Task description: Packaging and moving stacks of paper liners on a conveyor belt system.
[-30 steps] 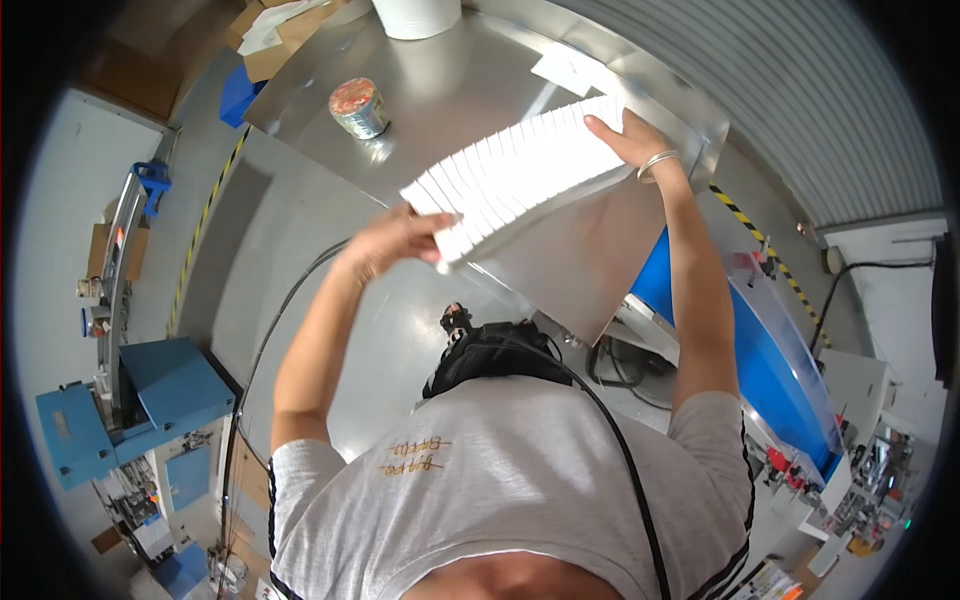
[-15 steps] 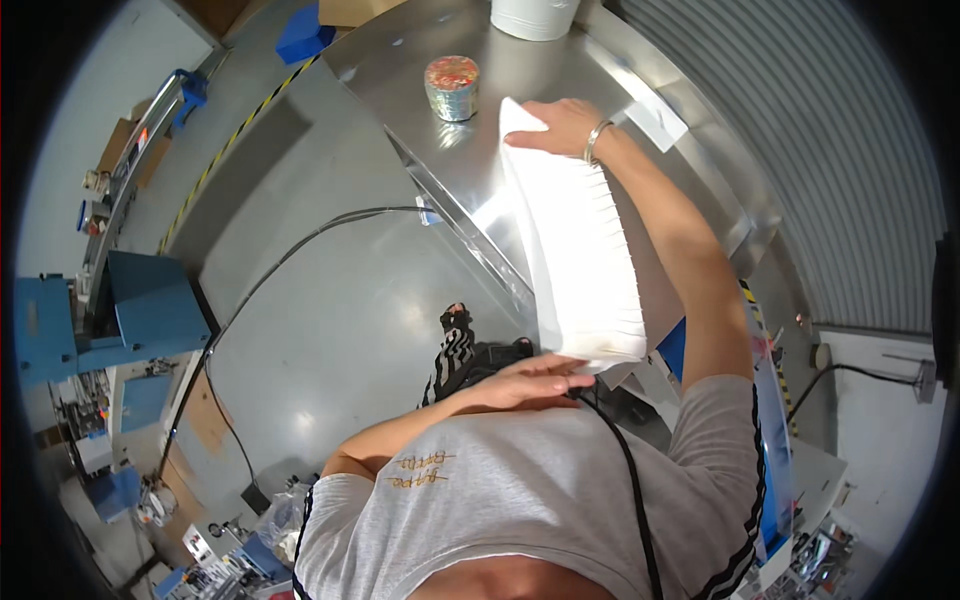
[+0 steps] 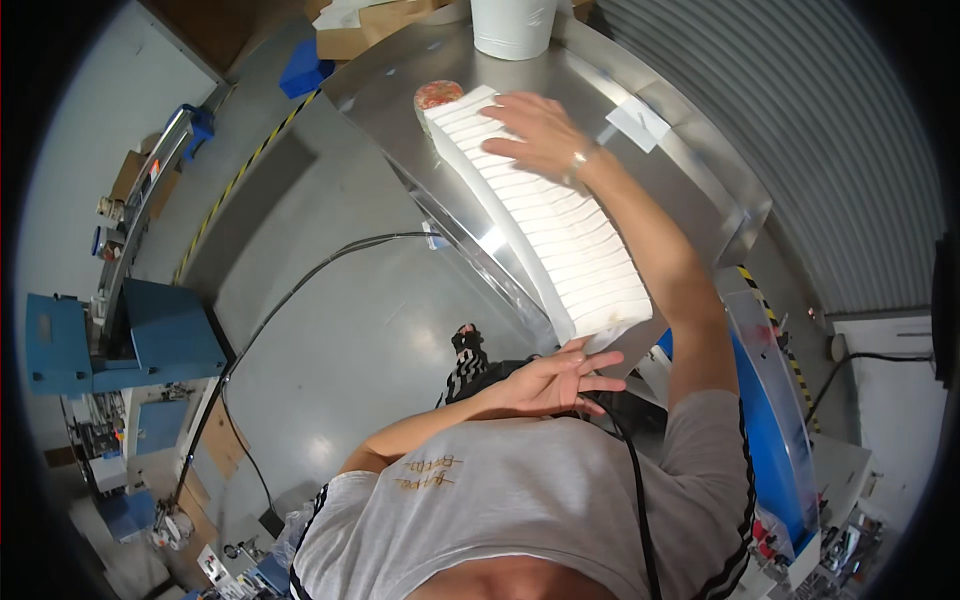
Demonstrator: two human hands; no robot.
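Since the earlier frame, you've laid the white ribbed stack [image 3: 545, 220] on the steel table [image 3: 400, 110]; right hand [image 3: 535, 130] presses flat on top, left hand [image 3: 555, 380] spread at its near end, squaring seemingly left.

— Where does the ridged slab [image 3: 545, 215] sit?
— On the metal table [image 3: 690, 180], running from upper centre toward the middle, right hand [image 3: 535, 130] on its upper end, left hand [image 3: 555, 380] just below its lower end.
— And the tin [image 3: 437, 95]?
— Touching its upper-left corner; the roll [image 3: 512, 25] stands above, top centre.
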